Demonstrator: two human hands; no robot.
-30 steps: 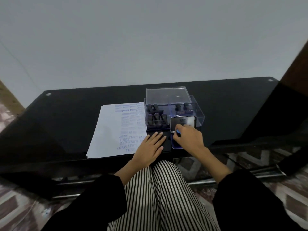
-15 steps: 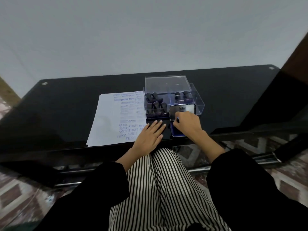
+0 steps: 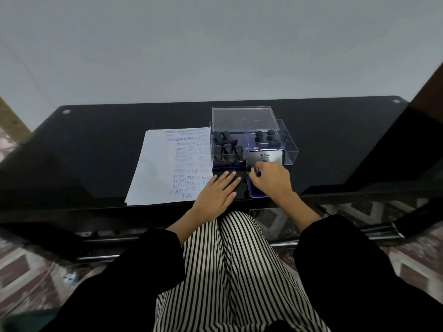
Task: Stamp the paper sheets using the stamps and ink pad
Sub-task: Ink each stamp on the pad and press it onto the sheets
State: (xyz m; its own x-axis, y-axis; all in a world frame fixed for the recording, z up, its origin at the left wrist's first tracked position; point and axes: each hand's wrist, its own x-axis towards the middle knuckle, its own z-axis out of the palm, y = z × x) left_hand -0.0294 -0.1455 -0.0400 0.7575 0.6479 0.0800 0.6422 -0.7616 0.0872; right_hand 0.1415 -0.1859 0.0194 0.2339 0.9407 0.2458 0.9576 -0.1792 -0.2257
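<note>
While the left hand (image 3: 217,191) lay open on the table (image 3: 96,144) beside the paper (image 3: 163,168), the right hand (image 3: 271,179) pinched what seemed a stamp (image 3: 254,173) on the pad (image 3: 255,193), needing a level, firm press for even ink.

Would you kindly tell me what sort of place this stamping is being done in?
Probably a desk in a home or small office: a black glass table against a plain wall, patterned floor tiles beneath, and a clear box of stamps beside stamped paper sheets.
</note>
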